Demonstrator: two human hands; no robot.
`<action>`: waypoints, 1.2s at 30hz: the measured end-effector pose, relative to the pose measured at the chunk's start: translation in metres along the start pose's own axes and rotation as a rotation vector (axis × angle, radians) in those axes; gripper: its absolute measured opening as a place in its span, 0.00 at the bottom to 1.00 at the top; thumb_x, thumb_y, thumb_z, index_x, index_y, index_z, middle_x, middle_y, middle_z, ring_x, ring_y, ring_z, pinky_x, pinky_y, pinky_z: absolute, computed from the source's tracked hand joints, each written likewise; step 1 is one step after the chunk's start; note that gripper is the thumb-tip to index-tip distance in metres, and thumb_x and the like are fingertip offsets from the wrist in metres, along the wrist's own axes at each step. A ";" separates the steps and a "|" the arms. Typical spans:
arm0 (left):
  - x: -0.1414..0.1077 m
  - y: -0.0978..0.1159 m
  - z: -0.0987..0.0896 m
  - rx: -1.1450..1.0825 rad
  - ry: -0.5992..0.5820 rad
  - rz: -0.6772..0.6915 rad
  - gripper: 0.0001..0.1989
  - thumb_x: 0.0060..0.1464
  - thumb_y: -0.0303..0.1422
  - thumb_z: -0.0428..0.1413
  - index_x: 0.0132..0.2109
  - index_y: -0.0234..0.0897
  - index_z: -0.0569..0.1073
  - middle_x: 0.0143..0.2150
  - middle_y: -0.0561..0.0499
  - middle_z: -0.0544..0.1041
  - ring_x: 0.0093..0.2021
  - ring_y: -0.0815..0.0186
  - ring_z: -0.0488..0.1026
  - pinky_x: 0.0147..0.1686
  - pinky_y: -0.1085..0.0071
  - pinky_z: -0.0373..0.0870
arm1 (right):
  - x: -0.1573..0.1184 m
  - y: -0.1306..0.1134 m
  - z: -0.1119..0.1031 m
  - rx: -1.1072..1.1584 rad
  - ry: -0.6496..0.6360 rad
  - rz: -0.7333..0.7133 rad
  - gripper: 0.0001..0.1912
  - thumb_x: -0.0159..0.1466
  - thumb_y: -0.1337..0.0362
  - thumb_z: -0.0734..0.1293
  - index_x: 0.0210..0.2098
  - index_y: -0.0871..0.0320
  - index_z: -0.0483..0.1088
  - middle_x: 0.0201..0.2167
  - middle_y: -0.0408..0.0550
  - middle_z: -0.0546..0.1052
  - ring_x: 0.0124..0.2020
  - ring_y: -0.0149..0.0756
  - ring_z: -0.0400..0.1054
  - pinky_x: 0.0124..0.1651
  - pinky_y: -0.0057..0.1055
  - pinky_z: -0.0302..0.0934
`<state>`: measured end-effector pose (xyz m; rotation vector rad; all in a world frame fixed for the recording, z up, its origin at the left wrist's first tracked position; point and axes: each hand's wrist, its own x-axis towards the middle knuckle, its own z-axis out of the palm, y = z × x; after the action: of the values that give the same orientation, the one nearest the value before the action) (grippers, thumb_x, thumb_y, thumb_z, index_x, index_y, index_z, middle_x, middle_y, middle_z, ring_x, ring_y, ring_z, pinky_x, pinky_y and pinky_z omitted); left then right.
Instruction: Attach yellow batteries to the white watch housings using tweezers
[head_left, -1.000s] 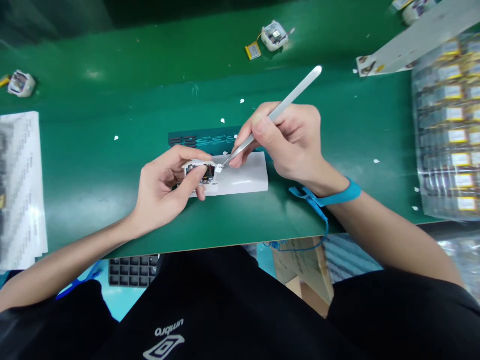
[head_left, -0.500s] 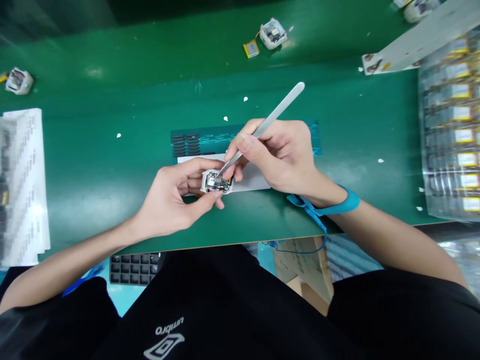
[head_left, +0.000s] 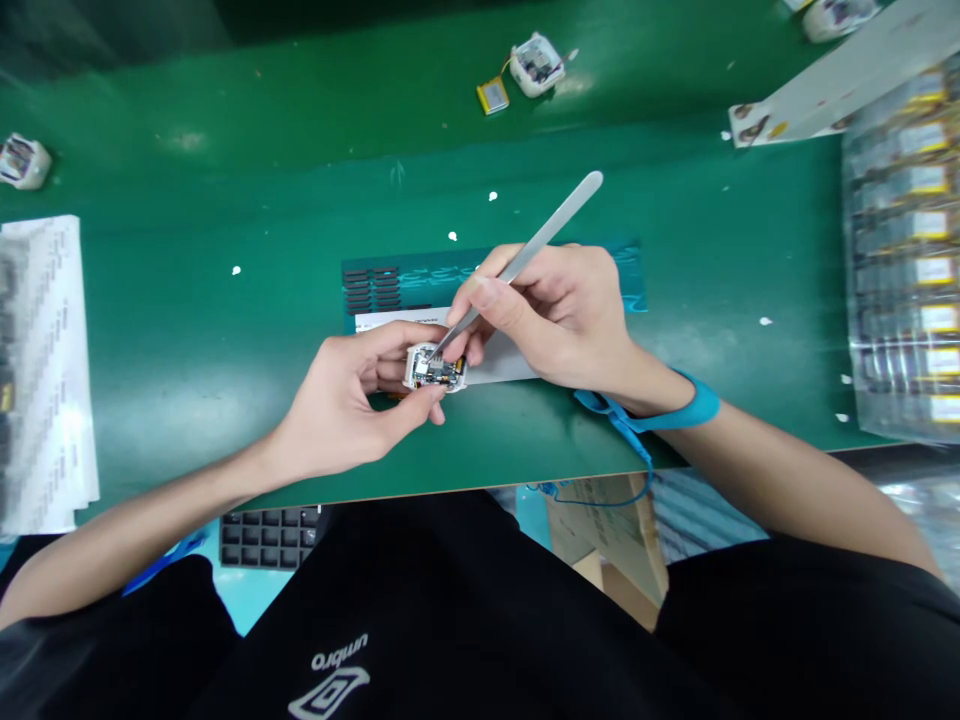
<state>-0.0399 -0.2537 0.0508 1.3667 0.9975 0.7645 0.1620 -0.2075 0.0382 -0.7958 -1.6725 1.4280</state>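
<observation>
Between the thumb and fingers of my left hand (head_left: 356,395) is a small white device housing (head_left: 435,368), its open side up and a circuit board showing inside. My right hand (head_left: 559,305) is closed around metal tweezers (head_left: 551,228), held slanted like a pen. Their tip reaches down onto the left part of the board. Under both hands lie a white paper strip (head_left: 502,362) and a teal sheet (head_left: 420,272) with rows of dark strips at its left end. A blue wrist strap (head_left: 682,402) circles my right wrist.
Another open housing (head_left: 537,66) with a yellow-edged battery (head_left: 493,95) lies at the back; a similar housing (head_left: 26,163) sits far left. Plastic trays of batteries (head_left: 930,270) stand at right beside a white bracket (head_left: 817,85). Printed paper (head_left: 56,400) covers the left side.
The tweezers have tilted very slightly, their tip staying on the board. Housings at the back have shifted a little leftward in view. Both hands keep their grip.
</observation>
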 end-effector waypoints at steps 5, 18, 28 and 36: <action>0.000 0.000 -0.001 0.015 -0.012 0.007 0.13 0.55 0.21 0.61 0.47 0.37 0.76 0.35 0.54 0.82 0.28 0.67 0.82 0.34 0.71 0.85 | 0.000 0.000 0.000 -0.026 0.009 -0.023 0.19 0.74 0.50 0.67 0.33 0.57 0.72 0.27 0.42 0.81 0.23 0.27 0.74 0.26 0.22 0.69; 0.005 -0.001 -0.037 0.292 0.277 0.250 0.10 0.68 0.30 0.58 0.54 0.40 0.79 0.35 0.55 0.82 0.30 0.69 0.79 0.32 0.68 0.78 | -0.003 0.008 -0.009 -0.412 0.307 -0.247 0.12 0.76 0.57 0.64 0.45 0.53 0.79 0.44 0.47 0.83 0.35 0.35 0.77 0.38 0.33 0.71; 0.021 -0.032 -0.064 0.948 0.011 0.595 0.09 0.69 0.30 0.52 0.51 0.42 0.76 0.52 0.49 0.84 0.53 0.54 0.80 0.55 0.51 0.72 | 0.016 0.029 -0.029 -0.521 -0.049 -0.223 0.16 0.77 0.57 0.62 0.44 0.56 0.81 0.44 0.47 0.84 0.45 0.37 0.75 0.50 0.35 0.68; 0.017 -0.040 -0.060 0.956 -0.021 0.622 0.11 0.69 0.29 0.52 0.54 0.37 0.76 0.49 0.43 0.83 0.52 0.55 0.79 0.50 0.57 0.72 | 0.011 0.025 -0.036 -0.539 -0.124 -0.247 0.12 0.74 0.61 0.65 0.46 0.54 0.81 0.43 0.47 0.84 0.43 0.38 0.76 0.44 0.36 0.71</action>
<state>-0.0913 -0.2166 0.0125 2.5849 0.9562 0.7301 0.1870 -0.1763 0.0173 -0.7587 -2.2086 0.8766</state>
